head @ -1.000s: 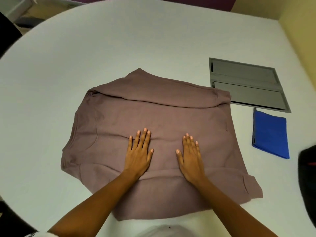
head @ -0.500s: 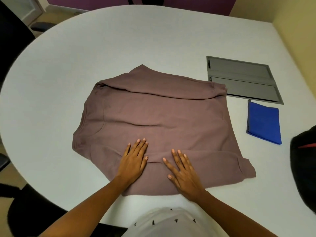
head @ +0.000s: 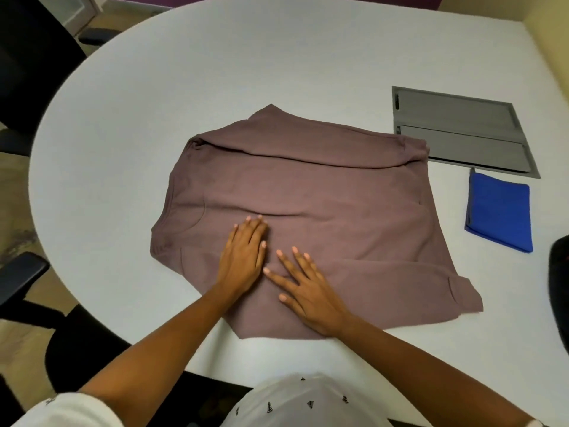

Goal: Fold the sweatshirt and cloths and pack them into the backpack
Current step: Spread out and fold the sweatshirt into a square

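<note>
Neither hand has hold of anything: your left hand (head: 243,257) lies flat on the mauve sweatshirt (head: 338,195), fingers straight and close together. Your right hand (head: 306,288), just beside it, presses flat with fingers spread. That sweatshirt lies spread on the white table (head: 215,72) in front of you, neckline to the left. One sleeve is folded along the far edge and one across the near edge under your palms. Expect it to be soft, limp and fairly thick, so folds will likely spring up unless smoothed. Pinch both layers at the left-hand corners when you fold it across. Right of it sit a grey cable hatch (head: 455,118), then a folded blue cloth (head: 500,211), and a dark bag (head: 560,288), probably the backpack, cut off by the frame edge.
</note>
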A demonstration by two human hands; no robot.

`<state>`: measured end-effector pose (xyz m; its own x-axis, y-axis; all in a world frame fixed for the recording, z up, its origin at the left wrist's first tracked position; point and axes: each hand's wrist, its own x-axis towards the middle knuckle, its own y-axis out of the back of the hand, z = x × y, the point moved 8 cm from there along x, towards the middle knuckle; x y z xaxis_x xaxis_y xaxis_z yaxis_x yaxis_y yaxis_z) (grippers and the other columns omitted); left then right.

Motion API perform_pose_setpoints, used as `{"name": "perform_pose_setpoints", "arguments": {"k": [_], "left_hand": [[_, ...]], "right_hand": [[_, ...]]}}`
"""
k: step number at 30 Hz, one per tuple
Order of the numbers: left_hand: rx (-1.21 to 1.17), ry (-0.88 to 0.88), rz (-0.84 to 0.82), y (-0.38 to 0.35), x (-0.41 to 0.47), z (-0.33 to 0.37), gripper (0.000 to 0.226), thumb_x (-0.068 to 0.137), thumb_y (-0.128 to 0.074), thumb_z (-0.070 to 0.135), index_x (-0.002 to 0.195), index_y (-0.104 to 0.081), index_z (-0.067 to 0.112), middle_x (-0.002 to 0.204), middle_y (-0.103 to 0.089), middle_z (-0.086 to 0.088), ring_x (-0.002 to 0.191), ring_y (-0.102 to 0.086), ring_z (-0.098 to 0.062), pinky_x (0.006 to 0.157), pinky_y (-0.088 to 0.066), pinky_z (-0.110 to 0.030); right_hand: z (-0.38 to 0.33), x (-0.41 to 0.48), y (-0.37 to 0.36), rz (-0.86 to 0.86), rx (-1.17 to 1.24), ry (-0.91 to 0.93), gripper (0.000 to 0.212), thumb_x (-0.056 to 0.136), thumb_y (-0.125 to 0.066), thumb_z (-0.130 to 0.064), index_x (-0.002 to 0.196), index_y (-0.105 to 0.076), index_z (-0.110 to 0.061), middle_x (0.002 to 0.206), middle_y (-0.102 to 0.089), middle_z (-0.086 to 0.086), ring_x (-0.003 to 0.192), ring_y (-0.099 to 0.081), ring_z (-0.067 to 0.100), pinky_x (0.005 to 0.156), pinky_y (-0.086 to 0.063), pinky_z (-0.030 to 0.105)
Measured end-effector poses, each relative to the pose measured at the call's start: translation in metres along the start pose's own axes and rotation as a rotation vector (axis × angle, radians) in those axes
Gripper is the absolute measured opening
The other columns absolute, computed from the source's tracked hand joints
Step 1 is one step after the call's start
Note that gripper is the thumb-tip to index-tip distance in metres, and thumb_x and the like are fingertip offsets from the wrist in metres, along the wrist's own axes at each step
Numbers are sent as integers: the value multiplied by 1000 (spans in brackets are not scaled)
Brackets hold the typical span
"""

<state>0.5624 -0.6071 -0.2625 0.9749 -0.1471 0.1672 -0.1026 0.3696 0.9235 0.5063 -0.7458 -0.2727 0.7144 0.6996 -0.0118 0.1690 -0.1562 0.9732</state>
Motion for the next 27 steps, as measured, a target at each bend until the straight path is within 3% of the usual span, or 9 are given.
{"name": "perform_pose_setpoints", "arguments": {"k": [4, 7, 9, 11, 16, 22, 27], "left_hand": [[25, 166, -34, 11, 39, -47, 51, 99, -22, 32, 141, -45, 13, 154, -33, -10, 144, -24, -30, 117, -8, -44], [57, 333, -268, 4, 56, -90, 48, 104, -20, 40, 150, -27, 28, 161, -11, -3, 148, -8, -25, 117, -2, -50], [114, 353, -436, -6, 59, -108, 50, 103, -15, 45, 152, -12, 36, 162, -1, 0, 149, -2, -21, 117, 4, -53], [181, 344, -500, -10, 64, -117, 50, 103, -11, 47, 151, -2, 41, 162, 6, 3, 149, 2, -20, 115, 10, -56], [221, 367, -521, -15, 70, -119, 52, 102, -10, 48, 150, 8, 41, 161, 13, 3, 148, 8, -22, 113, 16, -56], [86, 314, -364, -9, 49, -109, 54, 102, -14, 47, 153, -3, 33, 162, 1, 1, 149, 1, -23, 116, 10, -53], [152, 235, -300, -9, -14, -117, 74, 88, 5, 64, 153, 4, 28, 161, 7, 3, 148, 6, -19, 117, 5, -51]], "right_hand": [[-35, 45, -18, -18, -37, 112, 51, 102, -30, -44, 151, -24, -33, 162, -5, 4, 149, 1, 29, 120, -9, 46], [-49, 53, -35, -58, -70, 108, 52, 103, -27, -42, 153, -18, -34, 162, -3, 5, 148, 2, 32, 118, -12, 50], [-53, 46, -40, -58, -75, 96, 52, 103, -26, -42, 153, -15, -34, 162, -3, 4, 148, 1, 33, 117, -12, 54], [-59, 37, -40, -41, -80, 113, 52, 103, -26, -42, 153, -15, -34, 162, -5, 3, 148, -1, 33, 116, -14, 57], [-67, 31, -41, -61, -86, 149, 53, 103, -27, -42, 153, -14, -33, 162, -3, 4, 148, 1, 34, 114, -15, 59], [-60, 32, -24, -38, -75, 147, 53, 103, -30, -44, 153, -14, -35, 162, -3, 4, 149, 1, 28, 119, -5, 50], [-2, 4, -25, -43, -39, -85, 58, 101, -28, -42, 154, -17, -20, 162, -9, 3, 149, -7, 24, 118, -15, 47]]}}
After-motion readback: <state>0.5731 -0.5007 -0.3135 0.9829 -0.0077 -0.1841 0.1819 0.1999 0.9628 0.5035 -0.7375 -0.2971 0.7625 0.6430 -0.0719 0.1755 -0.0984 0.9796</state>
